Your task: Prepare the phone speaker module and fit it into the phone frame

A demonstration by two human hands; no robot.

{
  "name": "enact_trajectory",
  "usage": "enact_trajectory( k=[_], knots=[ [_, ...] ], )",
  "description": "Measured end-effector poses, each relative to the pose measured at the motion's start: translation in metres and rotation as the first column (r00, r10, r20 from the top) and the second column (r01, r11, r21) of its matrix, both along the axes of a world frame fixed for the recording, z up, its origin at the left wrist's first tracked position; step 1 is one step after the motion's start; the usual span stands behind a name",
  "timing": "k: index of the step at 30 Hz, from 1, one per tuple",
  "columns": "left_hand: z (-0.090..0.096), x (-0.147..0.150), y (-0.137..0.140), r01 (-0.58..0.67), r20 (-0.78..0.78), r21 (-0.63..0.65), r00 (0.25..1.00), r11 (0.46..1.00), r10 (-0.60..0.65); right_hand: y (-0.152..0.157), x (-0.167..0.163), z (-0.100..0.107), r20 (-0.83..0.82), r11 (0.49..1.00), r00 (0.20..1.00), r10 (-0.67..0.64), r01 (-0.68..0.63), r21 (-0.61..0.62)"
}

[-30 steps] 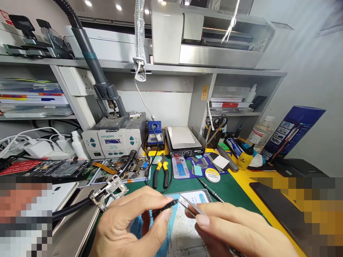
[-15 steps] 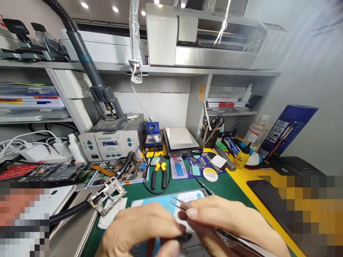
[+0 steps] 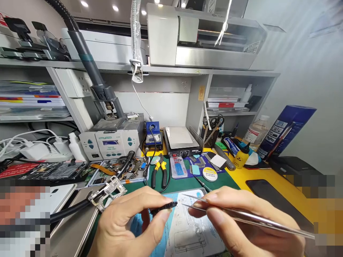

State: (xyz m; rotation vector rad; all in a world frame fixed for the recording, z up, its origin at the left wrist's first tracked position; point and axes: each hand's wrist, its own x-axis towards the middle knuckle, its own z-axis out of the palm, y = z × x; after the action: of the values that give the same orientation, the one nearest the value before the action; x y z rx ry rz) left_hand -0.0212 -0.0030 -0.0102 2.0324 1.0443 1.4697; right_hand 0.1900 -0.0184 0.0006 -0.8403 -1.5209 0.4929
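Note:
Between thumb and fingers, my left hand (image 3: 128, 223) pinches a small dark part (image 3: 164, 207), flat and black; its exact kind does not show. My right hand (image 3: 249, 221) grips metal tweezers (image 3: 246, 217), their two tips apart and pointing left, just short of the black part. Below both hands lies a blue and white printed sheet or pack (image 3: 187, 232) on the green mat (image 3: 227, 180). A bare phone circuit board (image 3: 111, 191) rests left of my left hand, over a black cable.
Yellow-handled pliers (image 3: 160, 171), a round tin (image 3: 209, 174) and a hot plate (image 3: 180, 142) stand ahead. A rework station (image 3: 112, 142) is at the left, beside a tray of boards (image 3: 136, 169). At the right lie a dark phone (image 3: 273, 203) and a yellow bottle (image 3: 242, 157).
My left hand has risen and turned, bringing the black part up into clearer view. My right hand has moved right, and the tweezers have swung flatter, with their tips near the part.

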Motion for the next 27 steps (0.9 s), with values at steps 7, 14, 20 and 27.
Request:
enact_trajectory(
  k=[7,14,20,27],
  knots=[
    [-0.0003,0.0013,0.0004,0.005,-0.003,0.014,1.0,1.0,-0.005,0.0057,-0.0046,0.008,-0.025,0.99,0.995,0.101,-0.103,-0.096],
    [0.0006,-0.0001,-0.0009,0.016,-0.065,0.027,0.998,0.999,-0.014,0.0042,-0.0037,0.0101,-0.003,0.985,0.992,0.125,-0.125,-0.116],
    [0.0,0.0003,-0.0004,0.019,-0.073,0.01,0.997,1.0,-0.019,0.0039,-0.0044,0.0079,0.018,0.987,0.993,0.118,-0.115,-0.109],
    [-0.0004,-0.0006,-0.0014,0.022,-0.08,0.006,0.997,1.0,-0.021,0.0044,-0.0039,0.0081,0.022,0.987,0.992,0.121,-0.118,-0.112]
  ],
)
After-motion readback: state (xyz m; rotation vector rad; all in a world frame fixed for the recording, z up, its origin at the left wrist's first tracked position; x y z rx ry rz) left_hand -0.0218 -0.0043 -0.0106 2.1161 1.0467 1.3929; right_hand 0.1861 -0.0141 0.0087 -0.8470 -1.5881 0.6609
